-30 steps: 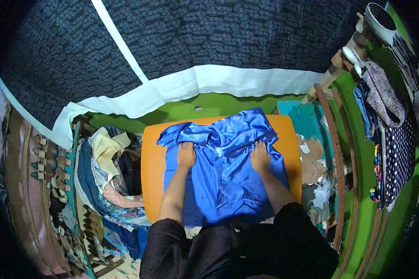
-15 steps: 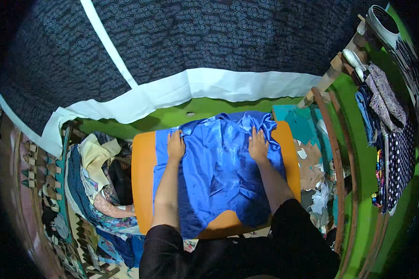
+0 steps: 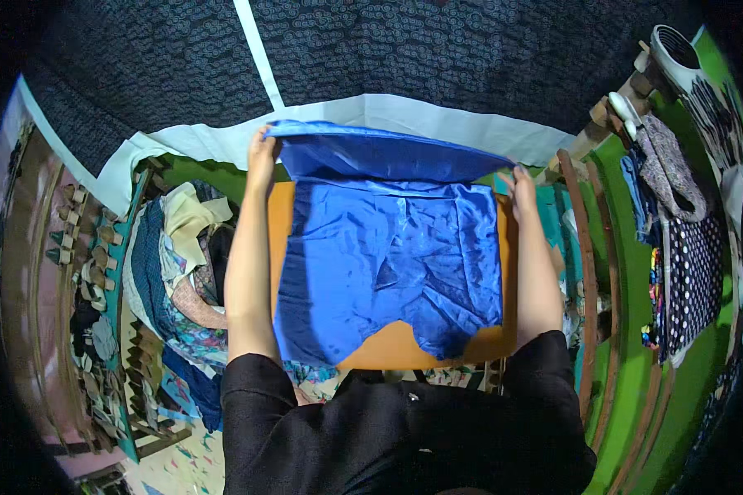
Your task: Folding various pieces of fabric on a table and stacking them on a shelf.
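Note:
A shiny blue satin cloth (image 3: 363,239) covers most of an orange table (image 3: 392,346), and its far part is lifted off the surface. My left hand (image 3: 262,153) is closed on the far left corner of the cloth. At the far right corner, my right hand (image 3: 522,191) pinches the same cloth. Between the two hands the raised edge stretches nearly straight, sloping lower toward the right. The near part lies on the table with creases, and a curved gap at its near edge bares the orange top.
A heap of mixed fabrics (image 3: 186,264) lies left of the table. Wooden rails (image 3: 582,272) stand to the right, with folded clothes and a dotted cloth (image 3: 693,280) beyond them. Dark patterned fabric with a white border (image 3: 380,111) hangs at the back.
Both hands have gone from lying on the cloth to gripping its far corners. They have spread apart and raised the far edge up off the table.

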A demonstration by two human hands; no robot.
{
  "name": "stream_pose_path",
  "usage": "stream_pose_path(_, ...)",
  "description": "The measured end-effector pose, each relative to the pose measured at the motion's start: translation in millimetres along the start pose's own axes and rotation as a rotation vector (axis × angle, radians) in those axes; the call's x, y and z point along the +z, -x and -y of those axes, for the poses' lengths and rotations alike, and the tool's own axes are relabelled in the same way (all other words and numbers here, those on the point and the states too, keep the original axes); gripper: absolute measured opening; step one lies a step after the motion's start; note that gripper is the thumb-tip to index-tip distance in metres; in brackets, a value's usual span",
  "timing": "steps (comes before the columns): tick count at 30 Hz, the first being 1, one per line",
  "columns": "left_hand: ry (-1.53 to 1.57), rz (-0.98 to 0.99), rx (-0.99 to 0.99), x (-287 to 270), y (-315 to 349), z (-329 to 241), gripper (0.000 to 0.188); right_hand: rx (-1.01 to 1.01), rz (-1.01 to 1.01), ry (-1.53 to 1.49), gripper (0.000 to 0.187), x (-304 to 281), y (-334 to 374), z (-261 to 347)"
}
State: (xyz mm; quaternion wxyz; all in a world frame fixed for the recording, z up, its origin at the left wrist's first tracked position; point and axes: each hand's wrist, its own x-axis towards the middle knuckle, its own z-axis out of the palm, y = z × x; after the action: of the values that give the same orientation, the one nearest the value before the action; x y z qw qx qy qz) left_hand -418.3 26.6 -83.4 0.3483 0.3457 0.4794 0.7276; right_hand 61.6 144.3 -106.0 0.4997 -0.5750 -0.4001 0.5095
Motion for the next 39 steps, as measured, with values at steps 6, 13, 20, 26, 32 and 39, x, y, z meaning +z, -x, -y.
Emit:
stream_pose_path(6,-0.012,0.005,0.23,-30,121,-74,0.016,-0.43,0.283,-0.192,0.033,-59,109,63)
stream_pose_path(13,-0.702,0.062,-0.086,-125,300,-21,0.024,-0.185,0.15,0.022,0.023,-143,235,-31)
stream_pose_path(20,-0.322,0.01,-0.447,-146,381,51,0.02,0.307,0.143,-0.246,0.033,-169,301,-142)
stream_pose_path(26,-0.122,-0.233,-0.53,-136,387,44,0.029,0.342,0.042,0.036,0.019,-164,293,-161)
stream_pose_path(32,-0.298,-0.259,-0.439,-134,413,18,0.028,0.067,0.061,0.089,0.024,-175,310,-141)
stream_pose_path(39,-0.259,-0.282,-0.443,-148,466,61,0.035,0.159,0.009,0.137,0.029,-200,337,-178)
